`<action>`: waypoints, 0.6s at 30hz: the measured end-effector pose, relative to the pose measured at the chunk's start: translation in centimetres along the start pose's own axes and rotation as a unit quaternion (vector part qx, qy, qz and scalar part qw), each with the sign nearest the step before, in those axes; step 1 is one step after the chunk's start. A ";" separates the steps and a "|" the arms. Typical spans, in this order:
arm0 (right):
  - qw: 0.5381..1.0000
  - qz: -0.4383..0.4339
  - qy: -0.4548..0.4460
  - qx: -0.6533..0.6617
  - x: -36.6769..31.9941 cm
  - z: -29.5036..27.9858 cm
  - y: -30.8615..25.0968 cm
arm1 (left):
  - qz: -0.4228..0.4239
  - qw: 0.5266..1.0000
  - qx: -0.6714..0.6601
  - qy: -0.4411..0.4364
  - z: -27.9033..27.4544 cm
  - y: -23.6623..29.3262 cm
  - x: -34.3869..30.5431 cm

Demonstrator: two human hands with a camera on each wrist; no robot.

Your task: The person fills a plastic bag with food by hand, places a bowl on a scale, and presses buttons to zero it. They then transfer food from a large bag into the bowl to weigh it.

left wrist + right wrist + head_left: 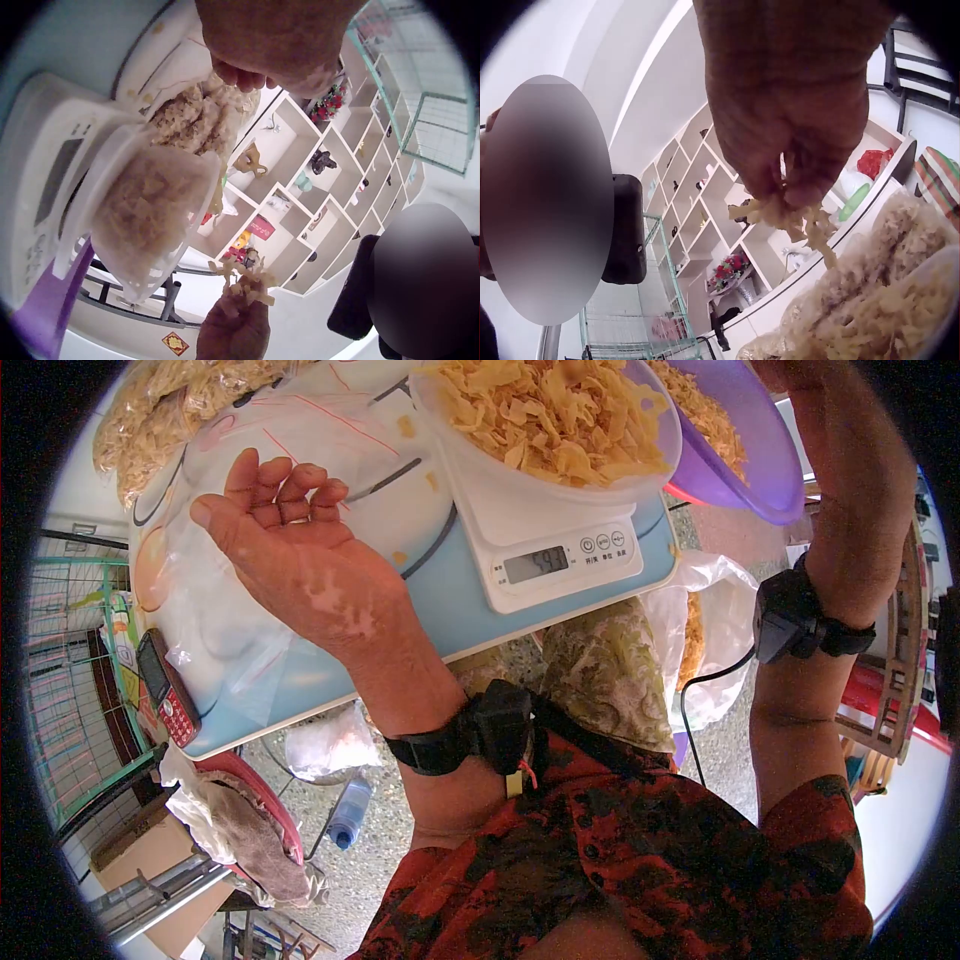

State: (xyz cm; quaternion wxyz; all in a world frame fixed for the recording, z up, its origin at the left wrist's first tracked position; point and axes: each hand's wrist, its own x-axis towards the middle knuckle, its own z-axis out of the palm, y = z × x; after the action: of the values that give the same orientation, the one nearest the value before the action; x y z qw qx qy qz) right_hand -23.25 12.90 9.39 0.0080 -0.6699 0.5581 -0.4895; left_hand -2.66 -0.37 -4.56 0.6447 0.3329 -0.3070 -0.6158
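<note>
Pale yellow flakes [781, 214] — thin, curled, clumped

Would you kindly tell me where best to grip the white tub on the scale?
Likely by the rim of the white tub, at its left and near sides, from above: it is wide and heaped full, and the purple bowl crowds its right.

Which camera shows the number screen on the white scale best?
The head view: the screen faces it squarely, digits showing. The left wrist view catches only a dark slanted strip. The right wrist view misses it, showing the right hand pinching chips.
</note>
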 end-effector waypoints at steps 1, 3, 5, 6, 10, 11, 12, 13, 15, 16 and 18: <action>1.000 0.004 0.001 0.003 0.0 0.1 -0.1 | 0.000 1.000 -0.002 -0.003 0.0 0.0 0.0; 1.000 0.019 0.007 0.004 -0.3 0.4 -0.4 | 0.003 1.000 0.005 -0.003 0.0 0.0 0.0; 1.000 0.029 0.011 0.003 -0.4 0.7 -0.4 | 0.005 1.000 0.005 -0.005 0.0 0.1 -0.1; 0.999 0.032 0.013 0.006 -0.4 0.7 -0.4 | 0.006 1.000 0.002 -0.007 0.0 0.1 -0.1; 0.999 0.035 0.012 0.023 -0.4 0.7 -0.1 | 0.006 1.000 -0.005 -0.016 -0.1 0.0 0.0; 0.999 0.032 0.007 0.022 -0.5 0.5 -0.1 | 0.004 1.000 -0.006 -0.015 -0.1 0.0 0.0; 0.999 0.035 0.011 0.017 -0.5 0.5 -0.1 | 0.002 1.000 -0.006 -0.013 -0.1 0.0 0.0; 0.999 0.038 0.016 0.012 -0.5 0.6 -0.2 | 0.000 1.000 -0.007 -0.012 -0.1 0.0 0.1; 0.998 0.052 0.041 -0.004 -0.8 0.8 -0.4 | 0.001 1.000 -0.008 -0.013 -0.1 0.0 0.1; 0.997 0.057 0.052 -0.011 -0.9 0.9 -0.4 | 0.002 1.000 -0.009 -0.013 -0.2 0.0 0.2; 0.995 0.058 0.070 -0.034 -1.1 0.5 -0.3 | 0.003 1.000 -0.008 -0.012 -0.1 0.1 0.1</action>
State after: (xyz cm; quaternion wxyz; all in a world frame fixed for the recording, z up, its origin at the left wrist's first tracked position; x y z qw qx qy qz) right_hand -22.63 13.57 8.58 -0.0256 -0.6005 0.6110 -0.5153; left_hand -2.53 -0.44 -4.59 0.6454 0.3199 -0.3107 -0.6202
